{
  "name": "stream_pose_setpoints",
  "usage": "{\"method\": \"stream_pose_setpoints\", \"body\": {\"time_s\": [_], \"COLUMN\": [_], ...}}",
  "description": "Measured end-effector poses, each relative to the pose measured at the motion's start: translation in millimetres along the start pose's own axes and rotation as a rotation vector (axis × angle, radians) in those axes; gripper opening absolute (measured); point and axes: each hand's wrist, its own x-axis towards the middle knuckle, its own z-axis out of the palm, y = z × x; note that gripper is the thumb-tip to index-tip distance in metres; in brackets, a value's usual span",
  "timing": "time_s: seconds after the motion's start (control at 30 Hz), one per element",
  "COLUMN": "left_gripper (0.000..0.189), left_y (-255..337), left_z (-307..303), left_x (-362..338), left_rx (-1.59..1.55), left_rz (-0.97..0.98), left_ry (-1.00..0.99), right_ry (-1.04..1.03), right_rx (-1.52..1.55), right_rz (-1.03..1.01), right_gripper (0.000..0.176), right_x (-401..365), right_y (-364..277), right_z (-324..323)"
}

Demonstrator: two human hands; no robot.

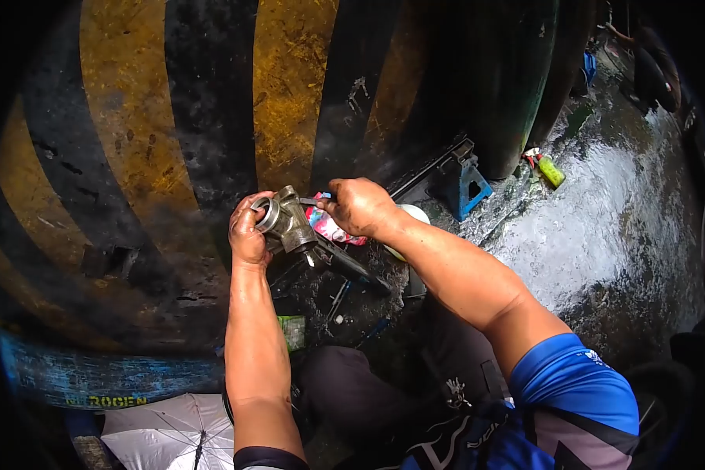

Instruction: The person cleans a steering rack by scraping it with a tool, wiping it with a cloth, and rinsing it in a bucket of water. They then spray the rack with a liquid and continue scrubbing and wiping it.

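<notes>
The dirty metal housing (296, 227) is between my two hands, up off the floor and out in front of my knees. It has a shiny round ring opening on its left side. My left hand (248, 235) is on that side, with its fingers bent around the housing and touching the ring. My right hand (362, 207) is on the other side, curled up tight on a thin metal tool (312, 201). The tool's tip points at the top part of the housing, but I can't tell if it touches.

Just past the housing, near my right hand, is a pink and white packet (333, 227). A white round thing (413, 212) is partly hidden behind my right arm. Lower down, beside my left arm, is a small green box (291, 332).

The floor (587, 243) is dark and looks wet and shiny on the right. A blue metal stand (471, 194) is there, and farther off a green spray bottle (549, 170) with a red and white top. In front of me is a big wall with black and yellow stripes (286, 78). Low on the left are a worn blue band (70, 372) with yellow letters and an open gray umbrella (168, 431).
</notes>
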Motion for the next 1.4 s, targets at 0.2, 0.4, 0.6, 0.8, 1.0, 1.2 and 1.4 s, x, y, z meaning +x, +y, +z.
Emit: {"method": "stream_pose_setpoints", "body": {"time_s": [0.2,0.4,0.6,0.8,1.0,1.2,1.4], "left_gripper": [0.039,0.030,0.037,0.051,0.077,0.077,0.059], "left_y": [6.3,-5.0,3.8,-25.2,12.4,8.6,11.7], "left_z": [18.6,31.2,43.6,35.0,61.7,51.2,54.3], "left_x": [-1.6,3.2,-9.1,-6.9,-32.5,-32.7,-34.2], "left_rx": [-0.057,0.015,0.132,0.364,-0.002,0.022,0.095], "left_rz": [-0.022,0.045,0.091,0.358,0.098,0.083,0.177], "left_ry": [0.049,0.145,0.286,0.095,0.117,0.170,0.182], "right_ry": [0.080,0.255,-0.061,-0.284,-0.340,-0.381,-0.276], "right_rx": [0.021,0.097,-0.307,-0.428,-0.440,-0.448,-0.408], "right_rz": [0.028,-0.102,0.099,-0.119,-0.158,-0.082,-0.120], "right_gripper": [0.030,0.035,0.033,0.030,0.030,0.032,0.032], "right_x": [1.6,3.6,23.9,32.2,29.8,23.5,19.2], "right_y": [7.8,-12.5,24.6,-54.9,-59.5,-63.8,-67.4], "right_z": [3.5,2.3,-59.9,-75.4,-80.1,-82.8,-74.2]}}
